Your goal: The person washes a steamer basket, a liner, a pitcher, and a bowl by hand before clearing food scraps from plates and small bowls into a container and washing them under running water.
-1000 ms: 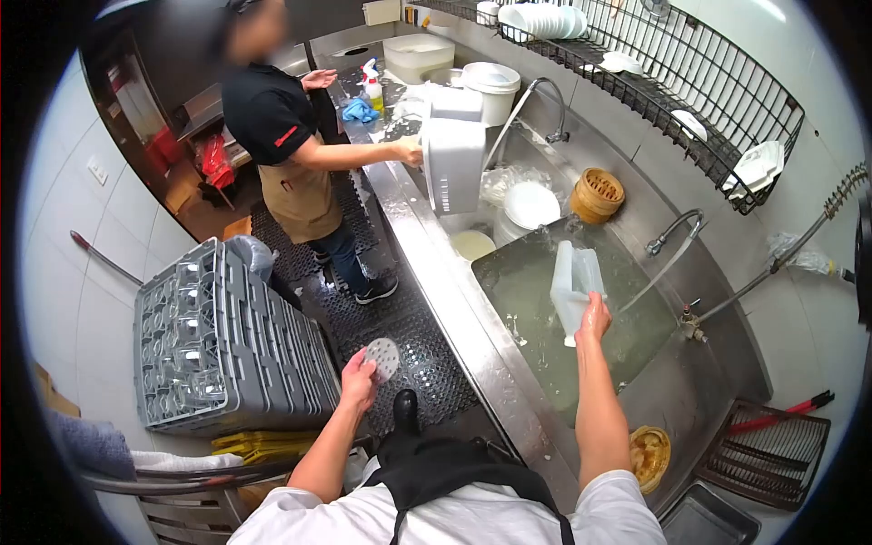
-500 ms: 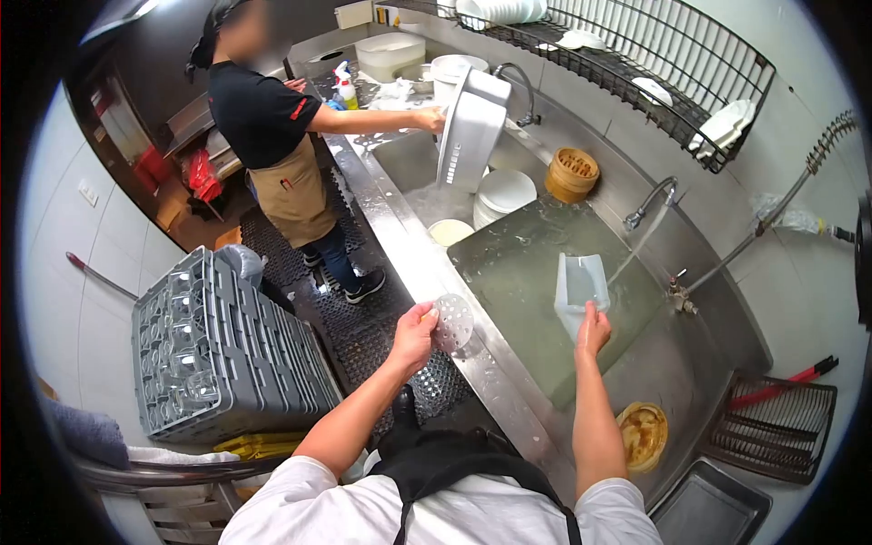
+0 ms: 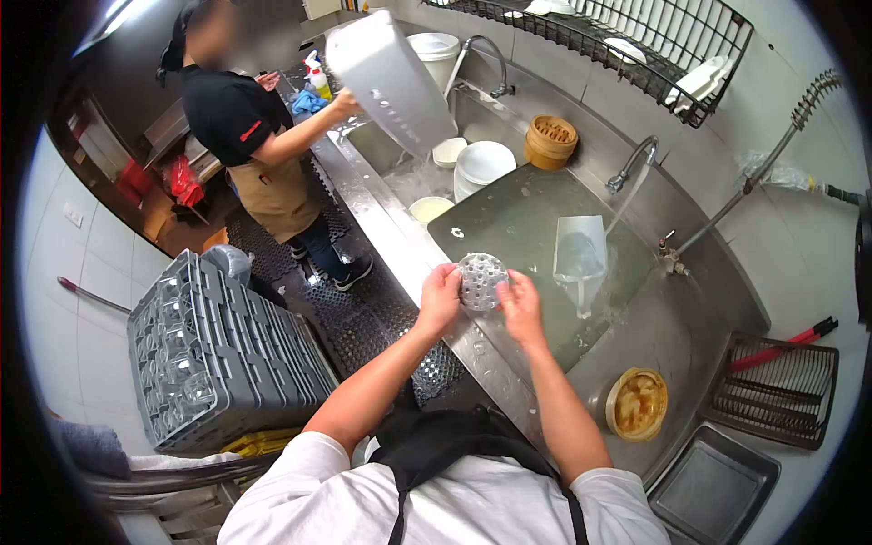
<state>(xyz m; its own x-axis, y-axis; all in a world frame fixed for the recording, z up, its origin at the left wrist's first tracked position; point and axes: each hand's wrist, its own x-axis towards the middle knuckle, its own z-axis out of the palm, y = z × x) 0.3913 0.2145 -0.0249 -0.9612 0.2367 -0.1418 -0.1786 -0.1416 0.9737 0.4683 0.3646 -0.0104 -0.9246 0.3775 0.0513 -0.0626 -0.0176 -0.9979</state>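
Between my two hands, over the sink's front edge, is a round perforated disc [image 3: 483, 282]. My left hand [image 3: 442, 295] pinches its left rim, and my right hand [image 3: 520, 304] has its fingers closed on the right rim. Beyond the disc, a translucent scoop [image 3: 580, 259] lies in the cloudy water of the basin [image 3: 509, 232], its handle toward me. A tap [image 3: 636, 173] runs water beside the scoop.
On the left, a co-worker [image 3: 227, 118] tilts a large grey tub [image 3: 391, 82] over the far basin, near white bowls [image 3: 484, 168]. Bamboo steamer [image 3: 550, 142] behind; round container [image 3: 637, 404] and metal tray [image 3: 715, 481] at right. Grey glass racks [image 3: 236, 354] stand at lower left.
My right hand has let go of the scoop, moved left and taken the disc's right rim. The scoop now lies in the water. The co-worker's tub has moved left and tilted further.
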